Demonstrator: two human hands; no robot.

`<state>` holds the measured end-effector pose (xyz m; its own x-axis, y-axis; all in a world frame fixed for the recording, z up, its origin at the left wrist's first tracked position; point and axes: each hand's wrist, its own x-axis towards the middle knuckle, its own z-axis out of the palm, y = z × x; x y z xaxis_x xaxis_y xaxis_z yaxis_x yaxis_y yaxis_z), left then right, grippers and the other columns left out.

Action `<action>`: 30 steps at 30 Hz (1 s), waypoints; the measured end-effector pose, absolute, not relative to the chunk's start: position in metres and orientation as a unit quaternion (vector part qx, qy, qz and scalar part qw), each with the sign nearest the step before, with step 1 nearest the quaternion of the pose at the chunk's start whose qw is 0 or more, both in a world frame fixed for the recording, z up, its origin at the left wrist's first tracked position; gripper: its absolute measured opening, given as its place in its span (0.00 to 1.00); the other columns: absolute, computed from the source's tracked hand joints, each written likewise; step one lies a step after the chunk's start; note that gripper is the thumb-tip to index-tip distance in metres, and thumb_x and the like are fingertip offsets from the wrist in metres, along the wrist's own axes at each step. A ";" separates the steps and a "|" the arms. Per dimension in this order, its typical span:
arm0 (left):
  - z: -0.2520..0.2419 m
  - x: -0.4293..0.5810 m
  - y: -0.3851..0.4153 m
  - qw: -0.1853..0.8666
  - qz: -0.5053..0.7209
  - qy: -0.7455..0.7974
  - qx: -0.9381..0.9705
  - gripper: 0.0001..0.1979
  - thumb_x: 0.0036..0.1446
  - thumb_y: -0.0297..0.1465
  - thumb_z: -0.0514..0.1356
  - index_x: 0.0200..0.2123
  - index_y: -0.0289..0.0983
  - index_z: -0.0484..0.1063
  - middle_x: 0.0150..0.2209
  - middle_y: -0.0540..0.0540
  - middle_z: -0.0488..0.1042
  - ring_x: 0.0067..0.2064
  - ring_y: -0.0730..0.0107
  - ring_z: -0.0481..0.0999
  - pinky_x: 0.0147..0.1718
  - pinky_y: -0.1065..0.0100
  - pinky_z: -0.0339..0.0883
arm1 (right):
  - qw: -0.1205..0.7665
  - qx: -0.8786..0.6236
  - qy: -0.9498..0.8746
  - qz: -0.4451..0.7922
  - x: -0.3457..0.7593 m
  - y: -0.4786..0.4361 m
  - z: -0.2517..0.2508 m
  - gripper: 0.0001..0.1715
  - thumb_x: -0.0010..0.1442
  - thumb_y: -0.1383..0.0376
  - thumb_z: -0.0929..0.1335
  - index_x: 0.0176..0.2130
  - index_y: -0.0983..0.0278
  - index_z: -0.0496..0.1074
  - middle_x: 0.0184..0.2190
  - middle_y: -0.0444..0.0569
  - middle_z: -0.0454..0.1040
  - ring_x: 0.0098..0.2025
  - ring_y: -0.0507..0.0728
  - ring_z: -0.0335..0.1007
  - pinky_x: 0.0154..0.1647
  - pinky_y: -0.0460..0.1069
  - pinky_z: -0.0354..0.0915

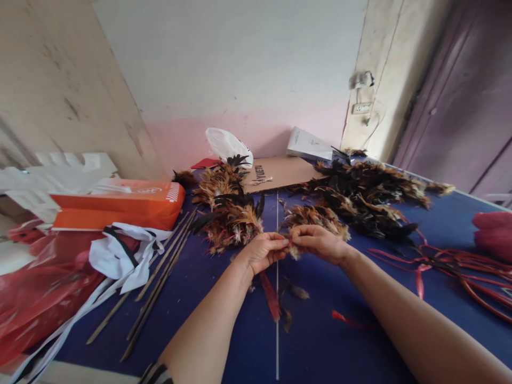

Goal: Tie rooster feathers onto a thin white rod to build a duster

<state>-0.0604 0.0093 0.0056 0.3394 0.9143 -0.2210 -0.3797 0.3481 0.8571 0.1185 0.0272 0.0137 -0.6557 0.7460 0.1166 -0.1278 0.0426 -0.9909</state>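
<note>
Feather tuft (pixel 295 253) at clock centre, pinched by left hand (pixel 265 252) and right hand (pixel 319 242); feather bundle (pixel 314 214) at one o'clock. Likely separating or tying; next move calls for steady grip.

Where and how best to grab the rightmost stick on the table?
Probably pinch the stick near its near end, coming from the person's side: it's long and thin, lies flat on the blue table, and its near tip pokes past its neighbour. The far end runs between the orange bag and feathers.
</note>
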 end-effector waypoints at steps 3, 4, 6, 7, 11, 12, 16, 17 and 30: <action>0.006 -0.060 0.009 0.743 0.436 0.369 0.347 0.06 0.42 0.18 0.62 0.24 0.30 0.68 0.22 0.46 0.74 0.22 0.76 0.74 0.23 0.77 0.68 | 0.323 -0.242 -0.719 0.565 0.120 0.026 0.020 0.08 0.50 0.63 0.68 0.25 0.67 0.68 0.24 0.43 0.64 0.28 0.48 0.59 0.32 0.46 0.58; 0.006 -0.060 0.009 0.746 0.434 0.371 0.344 0.06 0.42 0.17 0.62 0.24 0.30 0.68 0.21 0.47 0.74 0.22 0.76 0.74 0.23 0.77 0.68 | 0.318 -0.245 -0.741 0.538 0.121 0.026 0.022 0.08 0.50 0.63 0.68 0.26 0.67 0.68 0.26 0.44 0.64 0.29 0.49 0.60 0.34 0.46 0.59; 0.007 -0.060 0.008 0.748 0.426 0.378 0.340 0.06 0.42 0.17 0.62 0.24 0.30 0.68 0.20 0.47 0.73 0.22 0.76 0.73 0.23 0.78 0.68 | 0.307 -0.250 -0.777 0.490 0.123 0.027 0.024 0.09 0.50 0.62 0.68 0.27 0.66 0.70 0.28 0.45 0.66 0.33 0.51 0.61 0.38 0.48 0.59; 0.007 -0.060 0.008 0.750 0.422 0.381 0.338 0.06 0.42 0.17 0.62 0.23 0.30 0.68 0.20 0.47 0.73 0.22 0.76 0.74 0.23 0.78 0.68 | 0.299 -0.250 -0.792 0.471 0.124 0.028 0.025 0.09 0.50 0.61 0.68 0.27 0.66 0.70 0.30 0.45 0.66 0.35 0.52 0.62 0.40 0.48 0.59; 0.007 -0.061 0.008 0.757 0.409 0.387 0.330 0.07 0.41 0.16 0.62 0.24 0.30 0.68 0.20 0.48 0.73 0.22 0.76 0.74 0.24 0.78 0.68 | 0.270 -0.246 -0.828 0.427 0.128 0.031 0.025 0.09 0.50 0.61 0.68 0.29 0.64 0.72 0.33 0.46 0.67 0.38 0.53 0.63 0.45 0.49 0.58; 0.007 -0.061 0.008 0.757 0.408 0.388 0.330 0.07 0.40 0.16 0.62 0.24 0.30 0.68 0.20 0.48 0.73 0.22 0.76 0.74 0.24 0.77 0.68 | 0.266 -0.245 -0.830 0.425 0.128 0.031 0.026 0.08 0.49 0.61 0.68 0.29 0.64 0.73 0.34 0.46 0.67 0.38 0.53 0.63 0.45 0.49 0.58; 0.006 -0.062 0.009 0.746 0.409 0.390 0.353 0.09 0.38 0.17 0.64 0.24 0.31 0.67 0.21 0.48 0.73 0.22 0.76 0.73 0.24 0.77 0.68 | 0.273 -0.258 -0.795 0.476 0.127 0.029 0.024 0.09 0.49 0.60 0.68 0.28 0.65 0.72 0.32 0.46 0.68 0.36 0.52 0.64 0.42 0.48 0.60; 0.006 -0.062 0.009 0.739 0.410 0.391 0.364 0.10 0.37 0.17 0.64 0.24 0.31 0.67 0.22 0.48 0.73 0.23 0.77 0.73 0.25 0.77 0.68 | 0.274 -0.270 -0.778 0.496 0.127 0.029 0.023 0.10 0.50 0.60 0.68 0.28 0.65 0.72 0.31 0.46 0.69 0.34 0.51 0.64 0.40 0.48 0.60; 0.007 -0.047 0.005 0.396 0.447 0.415 0.687 0.06 0.40 0.24 0.60 0.27 0.34 0.68 0.24 0.51 0.71 0.26 0.77 0.68 0.27 0.75 0.62 | 0.295 -0.372 -0.742 0.474 0.125 0.037 0.008 0.08 0.48 0.63 0.66 0.29 0.66 0.72 0.23 0.45 0.72 0.26 0.51 0.66 0.31 0.46 0.62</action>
